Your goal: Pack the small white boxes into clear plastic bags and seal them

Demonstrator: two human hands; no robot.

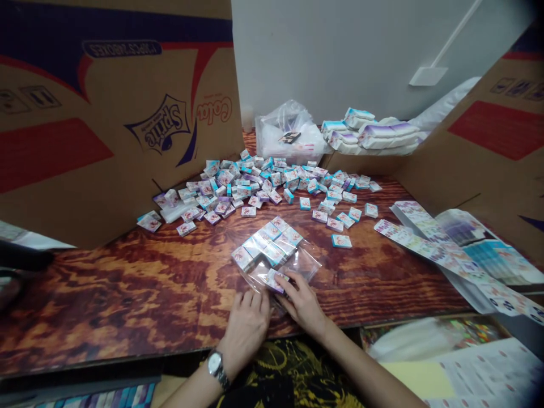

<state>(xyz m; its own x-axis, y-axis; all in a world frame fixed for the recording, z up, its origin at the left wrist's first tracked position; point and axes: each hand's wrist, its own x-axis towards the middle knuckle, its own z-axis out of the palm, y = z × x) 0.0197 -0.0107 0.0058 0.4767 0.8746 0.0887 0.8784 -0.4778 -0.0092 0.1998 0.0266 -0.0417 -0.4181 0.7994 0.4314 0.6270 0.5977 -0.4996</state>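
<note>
A clear plastic bag [308, 262] lies on the wooden table in front of me with several small printed boxes [272, 241] laid in rows inside it. My right hand [304, 303] grips one more small box [276, 280], white with a purple edge, at the near end of the bag. Close beside it, my left hand [249, 320], wearing a wristwatch, has its fingers curled at the bag's near edge. Its fingertips are partly hidden, but they seem to pinch the plastic.
A heap of loose small boxes [255, 181] spreads across the back. Large cartons [106, 124] stand left and right [480, 153]. Behind the heap are a stack of clear bags [289, 133] and wrapped packs [382, 136]. Printed sheets [450, 260] lie at the right edge.
</note>
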